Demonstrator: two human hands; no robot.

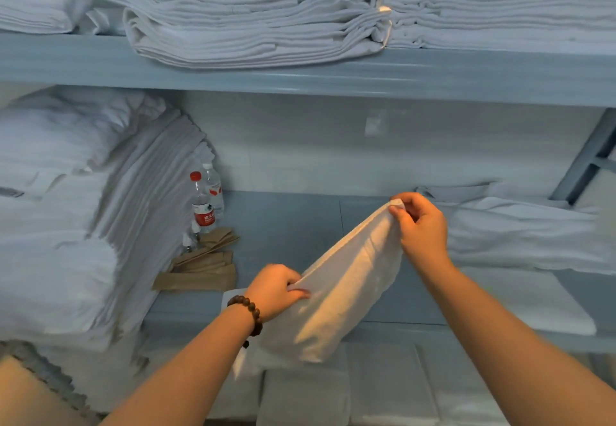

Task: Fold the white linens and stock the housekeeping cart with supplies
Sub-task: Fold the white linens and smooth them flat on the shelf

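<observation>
Head view: mid-fold, white linen (343, 292) stretched between both hands, centre of frame.
Left hand (273, 292) pinches the lower corner and right hand (421, 225) pinches the upper corner, both with fingers clamped on cloth. The linen hangs in the air in front of the blue shelf (300, 225). My read: pull the held edge taut, level both corners, and line them up before closing the fold. Let the slack drop clear of the water bottles (203, 205) and brown paper packets (203, 265) left of centre. Likely fault: a skewed edge.
</observation>
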